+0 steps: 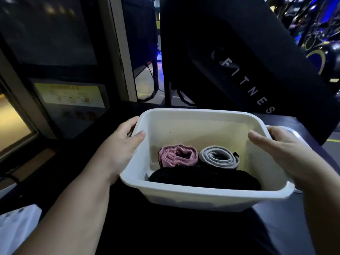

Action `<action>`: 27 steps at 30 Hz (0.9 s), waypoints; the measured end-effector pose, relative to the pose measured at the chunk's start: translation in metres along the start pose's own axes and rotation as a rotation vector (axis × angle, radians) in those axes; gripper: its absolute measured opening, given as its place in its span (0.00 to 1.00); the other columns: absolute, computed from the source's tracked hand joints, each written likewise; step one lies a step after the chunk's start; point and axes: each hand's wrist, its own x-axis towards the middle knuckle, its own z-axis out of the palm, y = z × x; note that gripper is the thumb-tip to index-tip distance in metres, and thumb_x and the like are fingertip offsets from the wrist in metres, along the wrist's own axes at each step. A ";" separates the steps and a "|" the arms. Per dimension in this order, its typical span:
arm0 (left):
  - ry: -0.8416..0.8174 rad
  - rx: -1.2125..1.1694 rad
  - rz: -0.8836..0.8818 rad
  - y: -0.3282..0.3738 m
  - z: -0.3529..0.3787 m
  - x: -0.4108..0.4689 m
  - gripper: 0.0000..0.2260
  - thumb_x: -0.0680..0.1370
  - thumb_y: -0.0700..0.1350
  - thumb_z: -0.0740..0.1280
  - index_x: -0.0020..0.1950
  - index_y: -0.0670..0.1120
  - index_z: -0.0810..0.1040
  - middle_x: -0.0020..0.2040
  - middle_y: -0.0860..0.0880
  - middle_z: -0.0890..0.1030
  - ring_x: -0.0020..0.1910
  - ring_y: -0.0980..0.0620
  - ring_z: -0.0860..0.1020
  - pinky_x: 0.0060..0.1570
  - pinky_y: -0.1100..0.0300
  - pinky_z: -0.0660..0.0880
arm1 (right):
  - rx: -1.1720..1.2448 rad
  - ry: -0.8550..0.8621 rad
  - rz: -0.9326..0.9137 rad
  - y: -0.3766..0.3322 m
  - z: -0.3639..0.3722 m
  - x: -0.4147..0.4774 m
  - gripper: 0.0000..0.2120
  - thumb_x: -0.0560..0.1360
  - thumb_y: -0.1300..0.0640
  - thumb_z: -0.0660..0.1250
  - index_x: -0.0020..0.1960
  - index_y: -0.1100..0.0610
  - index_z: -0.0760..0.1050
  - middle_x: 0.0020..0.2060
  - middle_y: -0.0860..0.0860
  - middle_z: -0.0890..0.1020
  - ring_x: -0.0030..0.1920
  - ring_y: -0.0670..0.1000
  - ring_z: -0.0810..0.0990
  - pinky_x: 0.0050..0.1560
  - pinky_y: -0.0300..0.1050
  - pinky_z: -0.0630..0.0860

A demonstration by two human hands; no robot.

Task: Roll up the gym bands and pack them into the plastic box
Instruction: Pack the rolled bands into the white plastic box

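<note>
Left hand [117, 146], right hand [283, 153] grip box [200, 112] sides, thumbs over rim.

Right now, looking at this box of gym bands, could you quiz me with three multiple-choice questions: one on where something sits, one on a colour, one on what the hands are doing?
1. Where in the plastic box does the pink roll sit?
A) left of the grey roll
B) on top of it
C) outside the box

2. What colour is the band nearest the person?
A) white
B) black
C) yellow

3. What are the left hand and right hand doing?
A) hanging idle
B) rolling a band
C) gripping the box's side rims

Answers: 1 A, the two rolls lie side by side; 2 B, a dark heap fills the near edge; 3 C, thumbs hook inside opposite walls.
</note>
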 end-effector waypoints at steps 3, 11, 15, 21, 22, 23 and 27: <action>-0.020 0.005 -0.027 0.001 -0.001 -0.003 0.27 0.70 0.58 0.69 0.69 0.64 0.70 0.68 0.55 0.75 0.65 0.51 0.76 0.66 0.44 0.71 | -0.003 0.033 0.044 0.000 0.000 -0.001 0.18 0.71 0.46 0.70 0.57 0.55 0.76 0.43 0.52 0.85 0.40 0.51 0.84 0.33 0.44 0.76; -0.023 0.056 -0.087 0.009 -0.003 -0.005 0.27 0.68 0.63 0.68 0.66 0.73 0.67 0.72 0.58 0.70 0.70 0.53 0.70 0.70 0.44 0.67 | -0.033 0.056 0.180 -0.010 0.001 -0.007 0.14 0.76 0.49 0.68 0.59 0.53 0.70 0.52 0.53 0.81 0.50 0.54 0.81 0.47 0.53 0.78; -0.004 0.168 -0.112 0.030 0.003 -0.012 0.25 0.79 0.46 0.66 0.75 0.58 0.64 0.75 0.55 0.65 0.73 0.54 0.64 0.74 0.49 0.61 | -0.069 0.045 0.210 -0.015 0.003 -0.009 0.15 0.76 0.49 0.68 0.60 0.52 0.70 0.53 0.51 0.79 0.53 0.53 0.79 0.53 0.54 0.77; -0.036 0.255 -0.167 0.045 0.003 -0.013 0.25 0.81 0.45 0.63 0.78 0.53 0.60 0.78 0.53 0.60 0.76 0.54 0.58 0.72 0.60 0.54 | -0.153 0.061 0.233 -0.030 0.005 -0.008 0.11 0.78 0.52 0.66 0.58 0.54 0.71 0.51 0.51 0.79 0.52 0.52 0.78 0.50 0.48 0.72; -0.042 0.260 -0.176 0.047 0.004 -0.012 0.25 0.82 0.45 0.63 0.78 0.53 0.60 0.78 0.53 0.59 0.76 0.54 0.58 0.73 0.59 0.54 | -0.164 0.060 0.240 -0.032 0.005 -0.007 0.09 0.79 0.53 0.65 0.57 0.54 0.71 0.49 0.50 0.79 0.50 0.51 0.77 0.48 0.47 0.71; -0.046 0.260 -0.184 0.048 0.004 -0.011 0.25 0.82 0.45 0.63 0.78 0.53 0.60 0.78 0.52 0.59 0.76 0.54 0.57 0.74 0.58 0.54 | -0.177 0.055 0.244 -0.034 0.006 -0.006 0.08 0.79 0.53 0.65 0.56 0.54 0.72 0.48 0.49 0.79 0.49 0.51 0.77 0.47 0.46 0.70; -0.046 0.249 -0.225 0.050 0.005 -0.005 0.25 0.82 0.45 0.63 0.78 0.53 0.60 0.78 0.53 0.60 0.76 0.54 0.59 0.70 0.61 0.54 | -0.207 0.045 0.270 -0.037 0.007 0.000 0.06 0.79 0.54 0.66 0.53 0.55 0.73 0.45 0.50 0.79 0.46 0.51 0.78 0.42 0.45 0.71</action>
